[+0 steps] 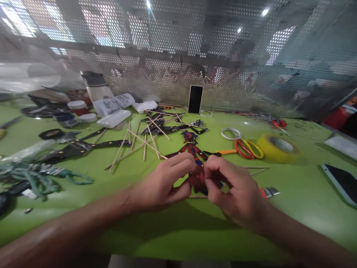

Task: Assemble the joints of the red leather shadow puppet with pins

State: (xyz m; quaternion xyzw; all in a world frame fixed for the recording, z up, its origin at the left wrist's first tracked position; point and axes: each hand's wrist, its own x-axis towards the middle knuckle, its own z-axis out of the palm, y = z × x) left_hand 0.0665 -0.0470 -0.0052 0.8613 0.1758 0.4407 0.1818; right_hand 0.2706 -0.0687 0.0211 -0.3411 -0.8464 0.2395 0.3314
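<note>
A flat jointed puppet figure (191,148), dark red and blue with small brass fasteners, lies on the green table between my hands. My left hand (174,176) is closed on the left edge of its lower body, thumb and forefinger curled inward. At the right side of the same part, my right hand (234,186) pinches with thumb and fingertips; any small piece in that pinch is hidden. A thin wooden stick (198,197) lies just below the figure. Near my right wrist, a paint scraper or flat brush with a red handle (271,192) shows partly.
Several bamboo sticks (145,147) and black jointed figures (80,147) lie to the left. Red-and-yellow scissors (247,149), yellow tape (277,147) and a phone (341,182) are at the right. Another phone (195,99) leans against the perforated metal screen (161,56). Green cord (47,178) sits far left.
</note>
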